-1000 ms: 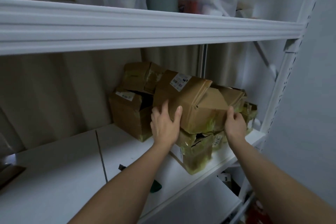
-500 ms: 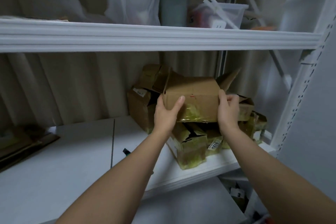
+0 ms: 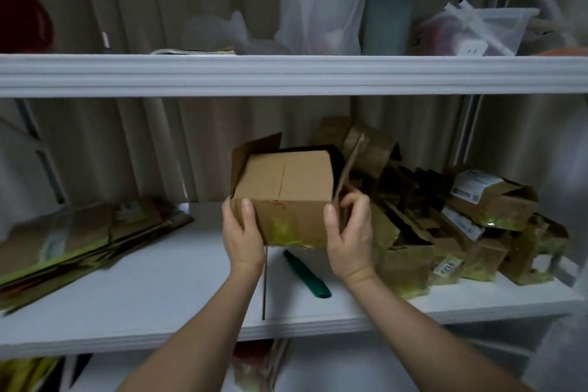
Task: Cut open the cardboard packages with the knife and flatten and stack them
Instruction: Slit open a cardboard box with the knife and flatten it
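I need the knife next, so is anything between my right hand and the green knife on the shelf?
Nothing visible blocks the green knife; it lies bare on the shelf. But the right hand is gripping the box.

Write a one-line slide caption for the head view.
Both hands, left and right, hold a cardboard box above the shelf, green knife lying beneath.

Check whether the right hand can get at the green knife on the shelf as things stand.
Probably yes, once it lets go. The right hand and left hand both grip the cardboard box. The green knife lies uncovered on the white shelf, just below the box, between the forearms, with nothing on it.
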